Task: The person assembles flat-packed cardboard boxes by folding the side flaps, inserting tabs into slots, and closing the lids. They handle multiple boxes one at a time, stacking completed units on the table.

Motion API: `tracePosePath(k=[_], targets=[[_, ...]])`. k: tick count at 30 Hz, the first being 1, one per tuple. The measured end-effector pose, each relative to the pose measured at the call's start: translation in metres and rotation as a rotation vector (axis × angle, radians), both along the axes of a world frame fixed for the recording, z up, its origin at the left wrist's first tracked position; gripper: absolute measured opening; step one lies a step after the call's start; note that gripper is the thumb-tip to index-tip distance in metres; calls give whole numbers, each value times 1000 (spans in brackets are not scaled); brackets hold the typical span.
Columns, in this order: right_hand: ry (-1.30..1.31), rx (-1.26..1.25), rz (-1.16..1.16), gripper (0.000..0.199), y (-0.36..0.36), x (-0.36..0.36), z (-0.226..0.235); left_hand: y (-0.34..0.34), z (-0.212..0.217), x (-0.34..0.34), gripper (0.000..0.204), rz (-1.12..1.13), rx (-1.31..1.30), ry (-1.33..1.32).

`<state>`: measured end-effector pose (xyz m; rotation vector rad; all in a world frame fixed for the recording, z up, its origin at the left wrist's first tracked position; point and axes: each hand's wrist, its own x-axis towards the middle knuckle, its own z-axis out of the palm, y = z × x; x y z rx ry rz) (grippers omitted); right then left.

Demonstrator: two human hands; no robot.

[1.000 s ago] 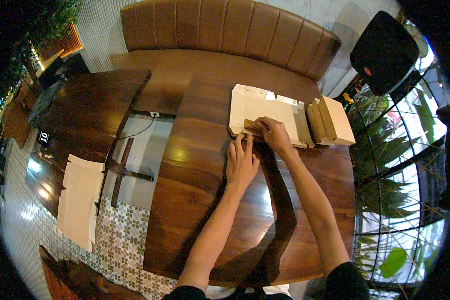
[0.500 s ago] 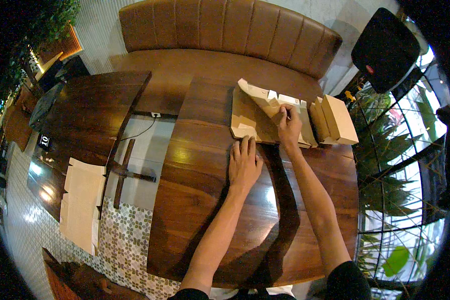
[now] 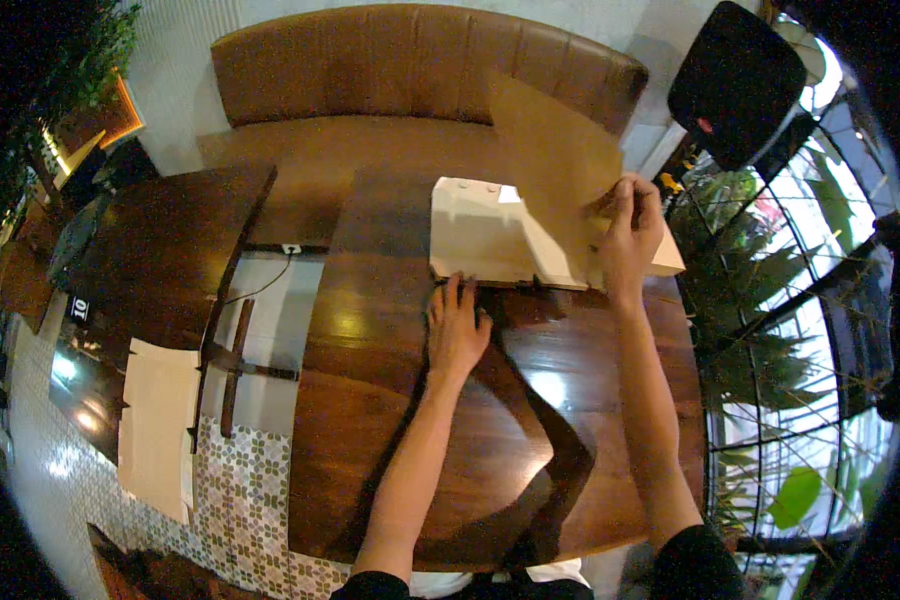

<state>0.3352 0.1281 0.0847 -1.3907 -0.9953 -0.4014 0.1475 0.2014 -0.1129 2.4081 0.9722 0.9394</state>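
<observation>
While the left hand lies flat, right-hand fingers pinch the pale cardboard sheet's raised brown flap.

Just beyond the left fingers lies a pale cream cardboard sheet; the flap pinched in the right fingers is tan brown. Under both, the bench is glossy dark reddish-brown wood. The sofa is caramel brown.

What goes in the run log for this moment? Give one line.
left hand: flat on table, at cardboard sheet edge | right hand: lifting brown flap upright | bench behind
</observation>
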Motion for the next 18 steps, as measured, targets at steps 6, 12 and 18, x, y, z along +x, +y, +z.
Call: tracePosePath(k=[6, 12, 18], targets=[[-131, -460, 370, 8, -147, -76, -63, 35, 4, -46, 66, -414, -1442, -1229], [-30, -821, 707, 15, -272, -109, -123, -13, 12, -80, 62, -511, -1059, -582], [-36, -932, 550, 15, -343, -87, -123, -71, 17, -124, 65, -572, -858, -263]])
